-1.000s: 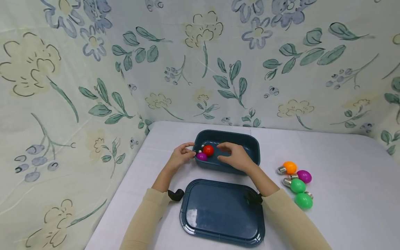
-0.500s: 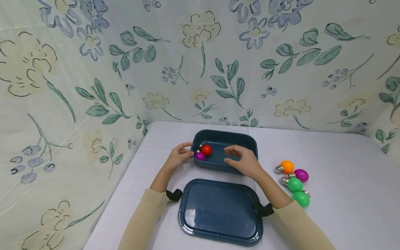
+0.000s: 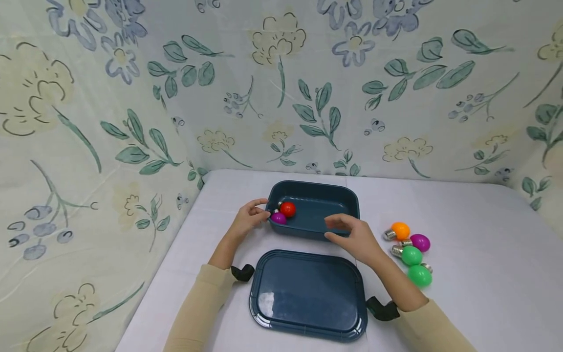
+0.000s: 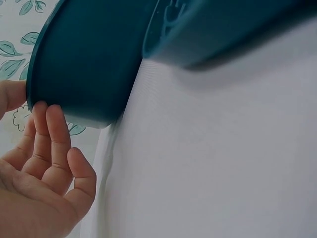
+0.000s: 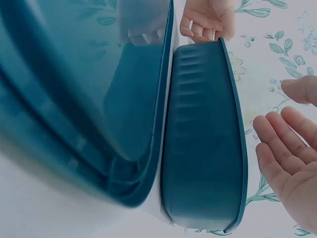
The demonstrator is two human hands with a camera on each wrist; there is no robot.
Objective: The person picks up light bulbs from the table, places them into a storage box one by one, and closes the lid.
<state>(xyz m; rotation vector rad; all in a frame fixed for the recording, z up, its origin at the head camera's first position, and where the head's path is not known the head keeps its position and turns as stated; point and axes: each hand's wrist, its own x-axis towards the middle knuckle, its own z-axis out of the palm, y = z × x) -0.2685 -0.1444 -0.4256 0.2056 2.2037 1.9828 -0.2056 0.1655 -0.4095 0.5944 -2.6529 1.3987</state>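
A dark blue rectangular plastic box [image 3: 314, 205] stands at the back of the table, its top uncovered. My left hand [image 3: 248, 216] pinches the box's left rim, the thumb on one side and fingertips on the other in the left wrist view. Inside, at the left end, lie a red light bulb [image 3: 288, 209] and a purple light bulb [image 3: 279, 218]. My right hand [image 3: 356, 238] hovers over the box's front right corner, fingers relaxed and holding nothing. In the right wrist view its fingers [image 5: 280, 141] are apart from the box wall.
The matching blue lid [image 3: 308, 296] lies flat in front of the box. To the right, a cluster holds an orange bulb [image 3: 400, 230], a second purple bulb [image 3: 420, 242] and two green bulbs [image 3: 412, 255]. A floral cloth [image 3: 281, 98] hangs behind the white-covered table.
My right hand has drawn back from over the box's middle toward its front right corner. My left hand stays at the rim, and the bulbs stay put while the head view shifts slightly.
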